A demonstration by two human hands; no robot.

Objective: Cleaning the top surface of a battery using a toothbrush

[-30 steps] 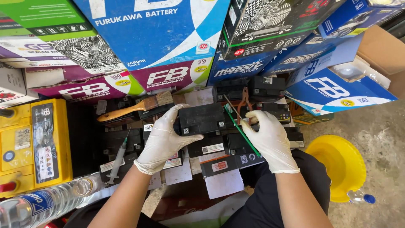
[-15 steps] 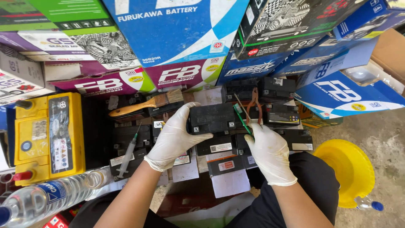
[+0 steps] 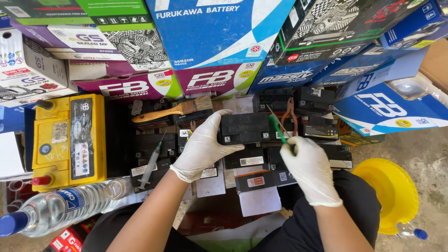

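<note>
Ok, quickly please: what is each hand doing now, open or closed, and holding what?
Left hand: closed around the small black battery.
Right hand: closed on the green screwdriver.

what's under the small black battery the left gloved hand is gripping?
The small black rectangular battery, gripped by the left gloved hand, sits atop a layer of similar black batteries with white labels. Whatever lies directly beneath it is covered.

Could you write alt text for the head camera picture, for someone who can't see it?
Seen from above, a person's white-gloved left hand grips a small black battery among many others, while the gloved right hand holds a green-handled screwdriver beside it. A paintbrush, a yellow battery and stacked cartons surround them.
</note>
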